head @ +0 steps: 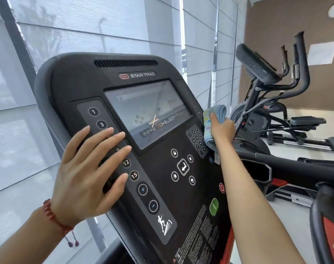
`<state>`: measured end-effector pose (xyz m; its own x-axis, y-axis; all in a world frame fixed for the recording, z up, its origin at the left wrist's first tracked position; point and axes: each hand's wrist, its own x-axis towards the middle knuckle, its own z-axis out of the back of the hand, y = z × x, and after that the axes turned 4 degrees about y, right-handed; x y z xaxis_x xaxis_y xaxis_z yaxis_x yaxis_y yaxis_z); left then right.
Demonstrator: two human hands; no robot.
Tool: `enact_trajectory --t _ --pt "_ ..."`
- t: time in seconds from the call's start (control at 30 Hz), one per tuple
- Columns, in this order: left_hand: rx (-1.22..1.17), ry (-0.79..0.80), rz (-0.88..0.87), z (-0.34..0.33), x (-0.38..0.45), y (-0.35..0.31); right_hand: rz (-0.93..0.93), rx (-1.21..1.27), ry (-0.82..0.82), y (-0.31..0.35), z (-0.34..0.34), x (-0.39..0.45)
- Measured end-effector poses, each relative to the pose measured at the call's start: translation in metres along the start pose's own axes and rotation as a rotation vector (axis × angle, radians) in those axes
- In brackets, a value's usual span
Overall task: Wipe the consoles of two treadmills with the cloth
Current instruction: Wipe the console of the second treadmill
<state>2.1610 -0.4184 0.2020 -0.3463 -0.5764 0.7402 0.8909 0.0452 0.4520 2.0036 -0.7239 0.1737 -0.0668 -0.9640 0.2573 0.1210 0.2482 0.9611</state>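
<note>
Cloth (215, 123), a pale blue folded towel with small coloured spots, sat bunched in the right hand (222, 130), whose fingers curled round it and pressed it against the right edge of the black slanted plastic treadmill console (162, 164), just beside the numeric keypad (197, 140). That placement suggested the rim was being wiped. Inward from the grip lay the grey glossy touchscreen (147, 113). Across the panel, the left hand (88, 172) lay flat with straight, spread fingers over the numbered button strip (124, 164), holding nothing, probably steadying the console. Beyond the grip stood a black elliptical trainer (267, 103).
</note>
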Motion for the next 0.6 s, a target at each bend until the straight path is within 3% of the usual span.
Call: enact_trajectory --t 0.37,0.6 --pt "0.001 -0.013 -0.012 -0.002 0.006 0.020 0.241 -0.004 0.113 0.115 -0.065 0.032" --pt "-0.012 -0.035 -0.028 -0.004 0.006 0.020 0.289 -0.029 0.116 0.099 -0.060 0.034"
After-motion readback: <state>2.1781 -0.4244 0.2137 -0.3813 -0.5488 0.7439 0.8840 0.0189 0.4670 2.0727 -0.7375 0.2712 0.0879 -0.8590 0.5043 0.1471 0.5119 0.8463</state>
